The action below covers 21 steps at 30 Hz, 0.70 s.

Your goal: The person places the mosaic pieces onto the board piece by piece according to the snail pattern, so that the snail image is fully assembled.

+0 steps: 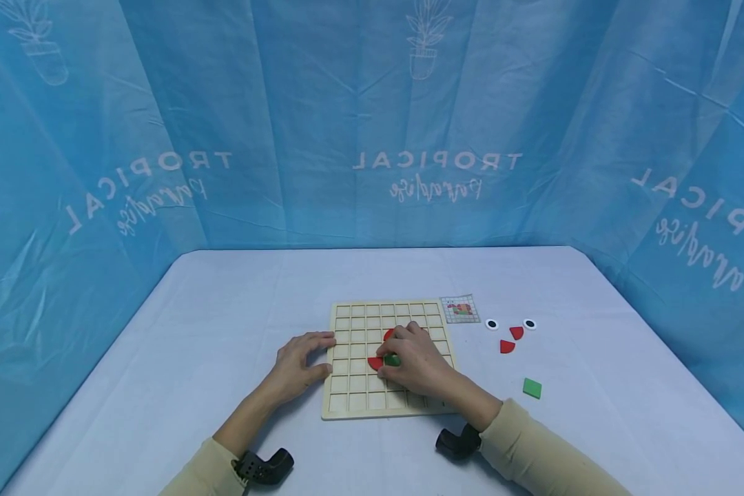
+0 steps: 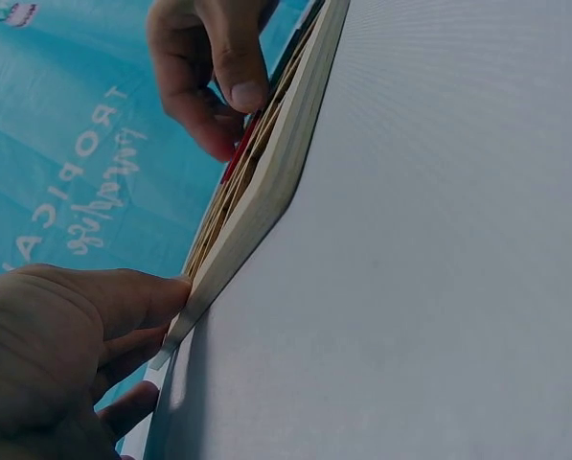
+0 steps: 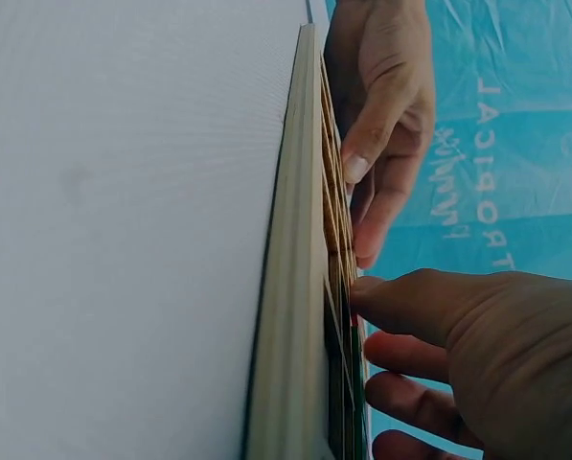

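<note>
A pale wooden grid board (image 1: 356, 401) lies on the table. My left hand (image 1: 297, 362) rests at its left edge, fingers and thumb fairly straight and touching the rim; the left wrist view shows the thumb against the side. Over the middle of the board, my right hand (image 1: 417, 362) pinches a red rounded tile (image 1: 374, 363) between thumb and index finger, low in the grid. A green tile (image 1: 392, 359) shows beneath the fingers, and another red tile (image 1: 388, 334) peeks out just above them. The palm hides the cells farther right.
A small picture card (image 1: 460, 309) lies by the board's upper right corner. Right of it are two eye discs (image 1: 492, 324), two red tiles (image 1: 507, 346) and a green square tile (image 1: 532, 388). Blue printed cloth (image 1: 359, 110) hangs around the white table.
</note>
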Tool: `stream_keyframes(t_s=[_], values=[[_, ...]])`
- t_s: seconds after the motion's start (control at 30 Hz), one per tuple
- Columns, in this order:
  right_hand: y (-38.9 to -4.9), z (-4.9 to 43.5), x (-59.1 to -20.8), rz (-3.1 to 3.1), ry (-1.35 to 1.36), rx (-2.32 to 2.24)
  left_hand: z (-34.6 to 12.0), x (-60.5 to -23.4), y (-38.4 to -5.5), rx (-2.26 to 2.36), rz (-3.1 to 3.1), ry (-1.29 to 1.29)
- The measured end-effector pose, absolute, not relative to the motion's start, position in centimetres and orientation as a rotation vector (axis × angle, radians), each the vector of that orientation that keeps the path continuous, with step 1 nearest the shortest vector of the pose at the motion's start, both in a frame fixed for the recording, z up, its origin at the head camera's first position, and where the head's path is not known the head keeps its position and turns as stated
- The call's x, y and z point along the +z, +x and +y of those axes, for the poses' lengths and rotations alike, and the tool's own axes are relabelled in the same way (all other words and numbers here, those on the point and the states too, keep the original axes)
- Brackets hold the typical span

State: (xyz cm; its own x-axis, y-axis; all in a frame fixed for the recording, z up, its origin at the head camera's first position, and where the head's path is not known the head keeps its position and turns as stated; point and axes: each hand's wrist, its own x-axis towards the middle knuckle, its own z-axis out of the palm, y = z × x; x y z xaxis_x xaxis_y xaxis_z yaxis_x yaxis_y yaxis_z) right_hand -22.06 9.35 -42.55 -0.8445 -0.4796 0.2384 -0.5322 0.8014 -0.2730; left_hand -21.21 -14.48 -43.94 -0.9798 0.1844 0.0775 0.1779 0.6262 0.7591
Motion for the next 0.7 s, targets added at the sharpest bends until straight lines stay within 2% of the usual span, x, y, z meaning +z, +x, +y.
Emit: stream_keyframes(t_s=[0.3,0.7], values=[[-21.8,11.7,-41.3,-2.829,0.702,0.606,-14.6,-44.0,-21.2,1.311,2.823,0.335],[-19.4,21.9,-41.2,-2.864,0.346,0.573,-14.7,-43.9,-21.2,1.312,2.817,0.313]])
